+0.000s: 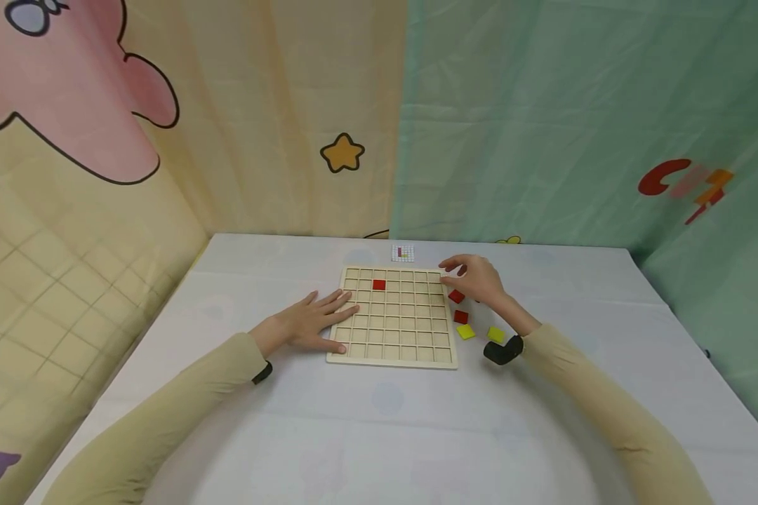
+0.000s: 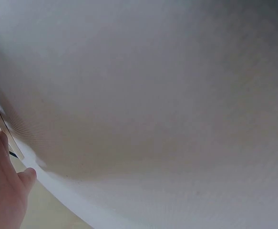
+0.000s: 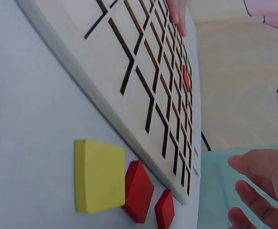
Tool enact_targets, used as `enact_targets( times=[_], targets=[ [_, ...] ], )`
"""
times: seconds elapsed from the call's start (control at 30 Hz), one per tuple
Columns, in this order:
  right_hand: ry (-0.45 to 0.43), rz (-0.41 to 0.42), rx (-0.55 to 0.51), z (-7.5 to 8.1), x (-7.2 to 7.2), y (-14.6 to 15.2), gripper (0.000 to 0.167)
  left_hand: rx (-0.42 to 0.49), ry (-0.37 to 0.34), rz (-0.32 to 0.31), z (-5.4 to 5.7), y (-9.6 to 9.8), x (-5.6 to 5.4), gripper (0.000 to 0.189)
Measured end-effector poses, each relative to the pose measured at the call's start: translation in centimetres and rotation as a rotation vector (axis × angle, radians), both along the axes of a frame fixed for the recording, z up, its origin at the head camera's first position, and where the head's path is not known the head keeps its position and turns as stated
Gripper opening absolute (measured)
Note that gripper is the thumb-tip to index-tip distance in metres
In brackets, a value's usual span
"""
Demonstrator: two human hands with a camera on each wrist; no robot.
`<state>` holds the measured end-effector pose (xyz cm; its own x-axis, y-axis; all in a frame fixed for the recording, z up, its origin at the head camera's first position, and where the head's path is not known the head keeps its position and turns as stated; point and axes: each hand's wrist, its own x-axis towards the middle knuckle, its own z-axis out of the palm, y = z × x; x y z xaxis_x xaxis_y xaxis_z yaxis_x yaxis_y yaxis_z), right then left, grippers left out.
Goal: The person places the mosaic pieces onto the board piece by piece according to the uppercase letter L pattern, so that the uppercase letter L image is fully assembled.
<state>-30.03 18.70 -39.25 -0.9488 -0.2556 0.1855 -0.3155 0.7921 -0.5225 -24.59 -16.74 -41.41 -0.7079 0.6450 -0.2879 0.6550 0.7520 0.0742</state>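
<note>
The left hand (image 1: 306, 324) lies spread over the left edge of a pale wooden gridded board (image 1: 391, 364); the right hand (image 1: 476, 278) curves by its far right corner, thumb and fingers apart, nothing visible between them. One red square tile (image 1: 379, 285) sits in a cell; loose red square tiles (image 1: 460, 317) and yellow square tiles (image 1: 466, 331) lie just right of the board. I'd steady it lightly, pinching any tile by its edges and lowering it level.

no lettering or numbers readable, print on small card (image 1: 403, 253) too tiny to tell
</note>
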Motion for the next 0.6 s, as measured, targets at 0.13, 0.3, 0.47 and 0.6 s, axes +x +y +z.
enact_targets(
  times=[0.13,0.3,0.47,0.6],
  targets=[
    [-0.006,-0.034,0.004,-0.4,0.3,1.7,0.032,0.001,-0.004,-0.001,0.1,0.0,0.0,0.086],
    [-0.008,-0.069,-0.008,-0.9,0.8,3.6,0.035,0.004,-0.004,-0.004,0.1,0.0,0.1,0.086],
    [-0.033,-0.109,-0.017,-1.5,1.1,5.2,0.035,0.003,0.002,-0.004,-0.1,-0.1,0.0,0.086],
    [-0.051,-0.121,-0.031,-2.2,1.3,6.4,0.035,0.007,0.008,-0.008,-0.1,-0.1,-0.1,0.085]
  ],
)
